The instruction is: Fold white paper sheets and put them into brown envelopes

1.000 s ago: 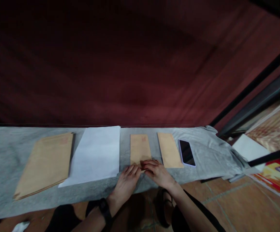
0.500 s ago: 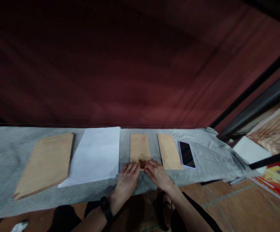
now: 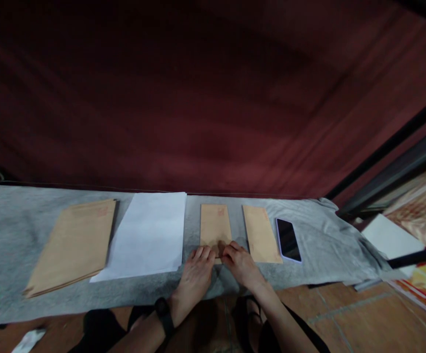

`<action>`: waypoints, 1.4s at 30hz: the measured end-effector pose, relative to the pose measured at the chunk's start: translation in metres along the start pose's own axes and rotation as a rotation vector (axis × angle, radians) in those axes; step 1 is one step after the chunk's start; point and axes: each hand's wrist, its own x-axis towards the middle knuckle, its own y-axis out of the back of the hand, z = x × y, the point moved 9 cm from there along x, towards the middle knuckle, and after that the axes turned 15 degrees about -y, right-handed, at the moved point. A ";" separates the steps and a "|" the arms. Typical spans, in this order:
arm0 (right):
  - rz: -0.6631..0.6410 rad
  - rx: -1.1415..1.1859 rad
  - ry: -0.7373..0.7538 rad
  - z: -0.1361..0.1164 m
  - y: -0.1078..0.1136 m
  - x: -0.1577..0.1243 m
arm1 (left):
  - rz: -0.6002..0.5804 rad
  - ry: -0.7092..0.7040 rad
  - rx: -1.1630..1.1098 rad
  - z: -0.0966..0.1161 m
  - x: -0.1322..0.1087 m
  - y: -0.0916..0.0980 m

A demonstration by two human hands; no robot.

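Observation:
A small brown paper envelope (image 3: 215, 226) with a faint red print lies lengthwise in front of me on the grey cloth. My left hand (image 3: 197, 270) has its fingers curled onto the near left corner of that envelope. On the near right corner sit the bent fingers of my right hand (image 3: 241, 264), closed in the same way. Between the fingertips the near edge shows a small dark patch, perhaps a fold or shadow. The thumbs are mostly hidden. Just to the right lies a second brown envelope (image 3: 262, 234), flat and untouched.
A purple-edged phone (image 3: 288, 240) lies right of the envelopes. On the left are white paper sheets (image 3: 148, 235) and a stack of larger brown envelopes (image 3: 73, 245). Grey cloth (image 3: 330, 245) covers the surface. Behind hangs a dark red curtain (image 3: 213, 122); black bars (image 3: 389, 147) stand at right.
The view has shifted slightly, so everything appears a little further right. Both hands remain at the envelope's near end, with only small finger movement; the dark gap between them looks smaller.

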 end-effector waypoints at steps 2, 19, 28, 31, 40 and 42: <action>-0.008 0.014 0.004 0.001 0.000 0.000 | 0.008 -0.006 0.011 0.002 -0.001 0.001; -0.117 0.134 0.065 0.005 0.004 0.003 | -0.119 -0.044 0.006 0.008 0.001 0.001; -0.131 0.113 -0.005 0.010 0.002 0.010 | -0.147 -0.055 0.020 0.012 0.002 0.004; -0.145 0.158 -0.013 0.011 0.007 0.011 | -0.140 -0.061 0.036 0.012 0.002 0.004; -0.026 0.002 0.107 0.002 0.002 0.012 | -0.114 -0.095 -0.050 0.013 0.002 0.008; -0.078 -0.086 0.088 0.005 -0.009 0.010 | -0.088 -0.079 -0.098 0.009 0.004 0.010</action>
